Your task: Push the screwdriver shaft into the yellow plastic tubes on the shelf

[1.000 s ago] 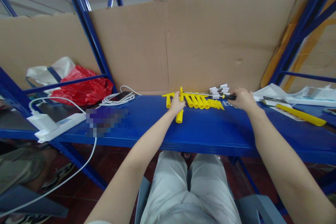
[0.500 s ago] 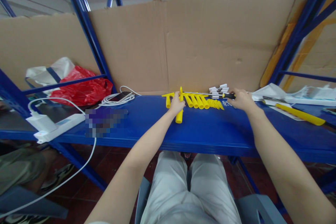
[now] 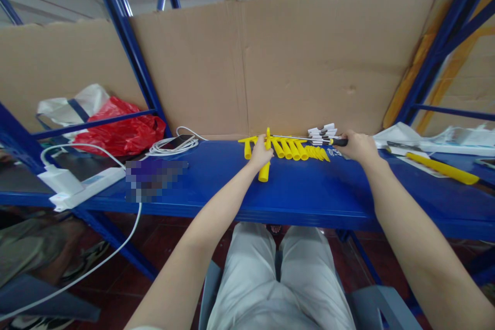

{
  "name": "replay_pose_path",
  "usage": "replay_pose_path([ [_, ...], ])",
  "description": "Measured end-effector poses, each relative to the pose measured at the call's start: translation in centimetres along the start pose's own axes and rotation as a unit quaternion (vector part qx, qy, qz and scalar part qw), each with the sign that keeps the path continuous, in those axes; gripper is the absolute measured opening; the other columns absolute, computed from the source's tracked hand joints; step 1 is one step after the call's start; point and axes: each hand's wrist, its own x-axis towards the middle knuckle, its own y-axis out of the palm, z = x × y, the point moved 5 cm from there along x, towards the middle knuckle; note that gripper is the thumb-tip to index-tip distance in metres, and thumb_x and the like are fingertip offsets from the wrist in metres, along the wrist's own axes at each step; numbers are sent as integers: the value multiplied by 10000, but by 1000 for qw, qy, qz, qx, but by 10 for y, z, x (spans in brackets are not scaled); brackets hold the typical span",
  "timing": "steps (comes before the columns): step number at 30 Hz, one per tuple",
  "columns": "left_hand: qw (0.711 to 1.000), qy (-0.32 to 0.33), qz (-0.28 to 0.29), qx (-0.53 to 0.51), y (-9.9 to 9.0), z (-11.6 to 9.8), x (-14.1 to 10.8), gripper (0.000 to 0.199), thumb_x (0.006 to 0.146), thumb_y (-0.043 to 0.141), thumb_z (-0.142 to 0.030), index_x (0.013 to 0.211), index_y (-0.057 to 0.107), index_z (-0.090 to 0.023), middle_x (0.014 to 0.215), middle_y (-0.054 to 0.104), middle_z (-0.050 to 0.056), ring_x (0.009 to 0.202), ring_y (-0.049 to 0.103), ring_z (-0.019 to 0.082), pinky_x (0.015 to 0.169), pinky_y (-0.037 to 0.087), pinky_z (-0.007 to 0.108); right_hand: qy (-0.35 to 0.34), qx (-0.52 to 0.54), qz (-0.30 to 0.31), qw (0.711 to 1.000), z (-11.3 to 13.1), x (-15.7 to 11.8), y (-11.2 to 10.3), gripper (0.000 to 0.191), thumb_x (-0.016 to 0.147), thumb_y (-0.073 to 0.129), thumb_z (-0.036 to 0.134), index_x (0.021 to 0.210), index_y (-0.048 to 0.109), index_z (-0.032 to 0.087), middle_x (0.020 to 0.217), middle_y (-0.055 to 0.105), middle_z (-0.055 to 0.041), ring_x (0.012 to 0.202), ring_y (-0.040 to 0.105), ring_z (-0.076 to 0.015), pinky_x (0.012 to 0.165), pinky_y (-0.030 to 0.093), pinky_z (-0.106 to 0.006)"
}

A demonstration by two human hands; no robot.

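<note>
My left hand [image 3: 262, 153] is closed around a yellow plastic T-shaped handle [image 3: 264, 171], its tube end pointing toward me over the blue shelf. In my right hand [image 3: 358, 147] is the dark grip of a long-shafted screwdriver [image 3: 339, 142]. The thin metal shaft runs left and its tip meets the top of the yellow handle; the exact contact is too small to make out. Behind and right of the left hand lie several more yellow T-shaped handles [image 3: 294, 149] in a row. Small yellow pieces [image 3: 317, 153] lie beside them, and white parts with dark bits [image 3: 323, 132] sit behind.
A cardboard panel [image 3: 309, 62] stands along the back. To the right rest a yellow-handled tool [image 3: 443, 167] and white plastic wrapping [image 3: 398, 134]. On the left are a coiled white cable [image 3: 158, 149], a red plastic bag [image 3: 119, 126] and a power strip [image 3: 91, 185].
The right hand and screwdriver have shifted very slightly, with the grip a touch lower. The top of the yellow handle has tipped slightly to the right; the left hand has barely moved.
</note>
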Motion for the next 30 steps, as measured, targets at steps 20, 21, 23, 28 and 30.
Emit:
replay_pose_path([
  [20, 1000, -3, -6, -11, 0, 4, 4, 666, 821, 530, -16, 1439, 419, -239, 1464, 533, 133, 714, 716, 119, 517, 553, 207, -105, 17, -34, 994, -5, 6, 6, 335, 760, 616, 350, 1005, 758, 171, 1017, 670, -167, 979, 586, -343, 860, 455, -464],
  [21, 1000, -4, -6, -10, 0, 4, 4, 668, 820, 531, -16, 1439, 419, -243, 1468, 532, 130, 716, 717, 118, 525, 558, 206, -100, 16, -39, 994, -4, 4, 4, 311, 767, 621, 356, 980, 760, 178, 1028, 666, -167, 988, 578, -347, 854, 452, -466],
  [23, 1000, -6, -7, -5, -1, 4, 4, 673, 818, 535, -17, 1437, 424, -255, 1472, 532, 122, 724, 720, 116, 552, 571, 208, -82, 13, -47, 995, -2, 1, 0, 293, 776, 639, 388, 954, 756, 186, 1037, 659, -173, 994, 569, -358, 822, 450, -465],
  [28, 1000, -12, -5, 0, -1, 4, 4, 711, 809, 569, -14, 1450, 428, -288, 1468, 535, 107, 723, 723, 115, 608, 598, 230, -22, 6, -50, 999, -3, -4, -8, 336, 805, 640, 488, 979, 714, 211, 945, 687, -160, 900, 609, -336, 718, 437, -408],
  [30, 1000, -14, -4, -3, -1, 4, 4, 703, 814, 568, -18, 1449, 430, -287, 1466, 536, 108, 722, 723, 115, 601, 597, 227, -13, 10, -34, 999, -4, -3, -7, 309, 811, 629, 477, 967, 708, 222, 889, 702, -147, 848, 627, -326, 684, 434, -388],
])
